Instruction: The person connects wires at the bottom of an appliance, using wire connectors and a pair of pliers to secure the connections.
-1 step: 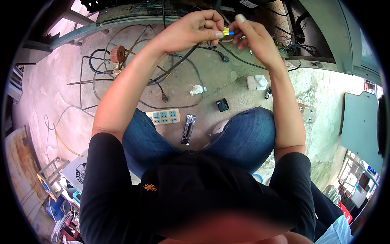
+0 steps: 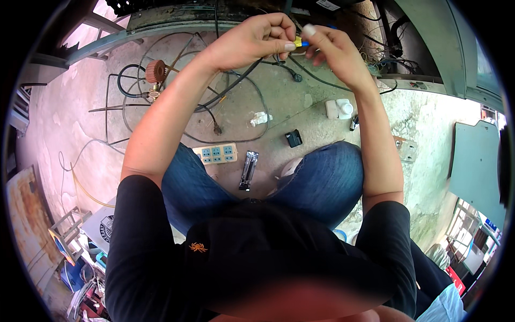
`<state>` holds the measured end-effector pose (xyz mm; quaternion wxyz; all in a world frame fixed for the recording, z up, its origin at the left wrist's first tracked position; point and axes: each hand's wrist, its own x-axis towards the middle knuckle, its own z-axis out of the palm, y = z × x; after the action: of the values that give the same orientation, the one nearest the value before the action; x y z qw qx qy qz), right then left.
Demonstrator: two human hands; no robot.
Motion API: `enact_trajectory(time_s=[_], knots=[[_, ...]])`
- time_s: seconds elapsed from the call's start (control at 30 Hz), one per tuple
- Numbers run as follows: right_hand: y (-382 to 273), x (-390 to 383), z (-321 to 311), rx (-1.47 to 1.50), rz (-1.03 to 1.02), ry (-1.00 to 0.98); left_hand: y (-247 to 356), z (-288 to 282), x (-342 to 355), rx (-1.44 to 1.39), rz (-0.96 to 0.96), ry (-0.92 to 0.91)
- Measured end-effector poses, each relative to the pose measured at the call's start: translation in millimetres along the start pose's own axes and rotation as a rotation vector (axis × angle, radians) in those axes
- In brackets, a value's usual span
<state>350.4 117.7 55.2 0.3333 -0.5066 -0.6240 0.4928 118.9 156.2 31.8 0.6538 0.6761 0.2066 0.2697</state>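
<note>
My left hand (image 2: 260, 40), closed in a pinch between thumb and fingers, holds a small yellow-and-blue piece (image 2: 299, 42) at the far middle. Its yellow part sits at my fingertips, and the blue end points right. What the piece is exactly, I cannot make out. My right hand (image 2: 338, 53) is just right of that blue end, thumb above and fingers half curled below, with a gap between them. A thick black cable (image 2: 236, 83) runs from below my left hand down to the left.
On the floor lie a power strip (image 2: 217, 153), a packaged black item (image 2: 248, 170), a small black box (image 2: 294, 138), a white bottle (image 2: 339, 109) and a plug (image 2: 217, 129). A gauge with a brown dial (image 2: 155, 71) stands left among looped cables. A metal frame (image 2: 161, 33) borders the far side.
My right hand has shifted slightly left and down, bringing its thumb nearer the blue end. The left hand and its yellow-and-blue piece stay in place.
</note>
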Motion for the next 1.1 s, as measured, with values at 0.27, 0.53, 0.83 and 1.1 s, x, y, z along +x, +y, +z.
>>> enact_trajectory(time_s=[0.27, 0.53, 0.83, 1.1], knots=[[10, 6, 8, -0.158, -0.416, 0.15, -2, 7, 3, 0.043, -0.124, 0.131], [19, 11, 10, 0.033, -0.432, 0.318, -15, 16, 10, -0.41, -0.171, 0.084], [16, 11, 6, 0.353, -0.199, 0.276, -19, 28, 11, -0.823, -0.036, 0.251], [18, 10, 7, 0.404, -0.114, 0.295, -14, 17, 7, -0.406, -0.046, 0.135]])
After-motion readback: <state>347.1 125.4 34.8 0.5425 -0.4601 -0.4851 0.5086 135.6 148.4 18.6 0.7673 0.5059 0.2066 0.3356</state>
